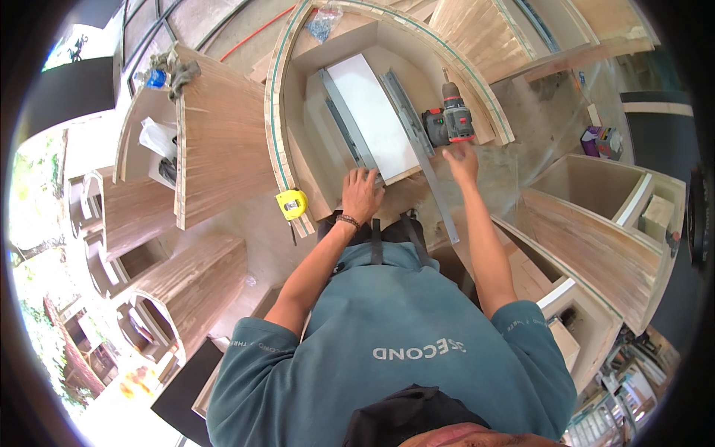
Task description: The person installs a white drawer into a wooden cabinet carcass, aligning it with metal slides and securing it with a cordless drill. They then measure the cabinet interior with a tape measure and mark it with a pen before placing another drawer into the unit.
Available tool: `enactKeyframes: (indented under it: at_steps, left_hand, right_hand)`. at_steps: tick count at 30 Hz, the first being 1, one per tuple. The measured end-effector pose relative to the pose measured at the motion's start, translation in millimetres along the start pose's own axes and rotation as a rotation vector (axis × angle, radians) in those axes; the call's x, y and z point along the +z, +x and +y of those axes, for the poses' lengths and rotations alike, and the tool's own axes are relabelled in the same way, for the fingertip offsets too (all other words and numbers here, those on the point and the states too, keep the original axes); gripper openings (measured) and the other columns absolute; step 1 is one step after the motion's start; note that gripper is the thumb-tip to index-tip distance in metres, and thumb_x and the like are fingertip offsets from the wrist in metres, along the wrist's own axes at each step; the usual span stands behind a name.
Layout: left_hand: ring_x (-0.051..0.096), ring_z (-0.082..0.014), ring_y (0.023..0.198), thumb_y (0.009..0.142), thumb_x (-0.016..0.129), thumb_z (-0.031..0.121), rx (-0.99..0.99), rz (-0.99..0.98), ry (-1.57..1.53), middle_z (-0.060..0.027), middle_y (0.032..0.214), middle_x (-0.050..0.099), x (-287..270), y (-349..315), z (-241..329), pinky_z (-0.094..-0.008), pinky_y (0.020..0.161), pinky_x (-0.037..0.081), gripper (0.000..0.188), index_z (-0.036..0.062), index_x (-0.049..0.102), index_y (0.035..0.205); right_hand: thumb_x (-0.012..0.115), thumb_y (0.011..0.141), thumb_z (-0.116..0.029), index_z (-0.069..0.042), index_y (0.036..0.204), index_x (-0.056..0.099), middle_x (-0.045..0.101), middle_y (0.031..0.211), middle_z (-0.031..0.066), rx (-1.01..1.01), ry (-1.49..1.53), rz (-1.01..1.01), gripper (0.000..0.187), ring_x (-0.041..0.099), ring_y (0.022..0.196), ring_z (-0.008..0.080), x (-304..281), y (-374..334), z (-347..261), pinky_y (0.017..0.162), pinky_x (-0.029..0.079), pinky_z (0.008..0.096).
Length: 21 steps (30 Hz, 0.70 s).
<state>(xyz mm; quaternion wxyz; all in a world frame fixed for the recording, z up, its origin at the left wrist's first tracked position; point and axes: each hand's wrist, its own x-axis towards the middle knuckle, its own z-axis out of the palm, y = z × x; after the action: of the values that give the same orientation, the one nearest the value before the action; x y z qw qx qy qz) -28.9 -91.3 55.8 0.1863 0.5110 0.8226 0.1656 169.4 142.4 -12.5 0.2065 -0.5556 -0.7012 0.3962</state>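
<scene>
Inside a curved wooden cabinet [309, 197] in front of me lies a long box with a white panel [372, 100], perhaps a drawer. Metal drawer slides [346, 130] run along both its sides. My left hand [361, 195] has its fingers bent over the near end of the left slide, by the box's near corner. A long metal rail [439, 201] juts toward me on the right. My right hand [462, 164] is closed in a pinch just below a cordless drill [452, 119]; whatever its fingertips hold is hidden. The drill rests on the cabinet's right side.
A yellow tape measure [291, 203] sits on the cabinet's left rim. At the far rim lies a plastic bag of small parts [322, 24]. More curved wooden cabinets [223, 138] stand left and right. A purple box [592, 141] is at the right.
</scene>
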Motion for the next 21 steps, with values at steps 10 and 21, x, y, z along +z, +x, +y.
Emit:
enactKeyframes:
  at_steps: [10,21]
  left_hand:
    - [0.056,-0.0334,0.106,0.082,0.074,0.026,0.018,0.228,-0.134,-0.0138,0.109,0.063,-99.8,35.3,5.2,-0.0439,0.092,0.045,0.042,0.0084,0.062,0.119]
    - [0.056,-0.032,0.108,0.087,0.072,0.031,-0.205,0.559,-0.096,-0.0139,0.11,0.065,-179.4,86.4,-102.2,-0.0446,0.096,0.043,0.045,0.0052,0.061,0.123]
  right_hand:
    - [0.049,0.093,-0.063,-0.003,0.15,0.037,0.047,0.146,0.0175,1.18,0.439,0.08,0.084,0.044,0.133,0.032,-20.7,-183.0,92.9,0.109,0.037,0.0411]
    - [0.042,0.084,-0.079,-0.012,0.159,0.018,0.02,0.162,0.019,0.976,0.751,-0.061,0.103,0.02,0.146,0.0377,33.6,-95.7,10.3,0.116,0.014,0.054]
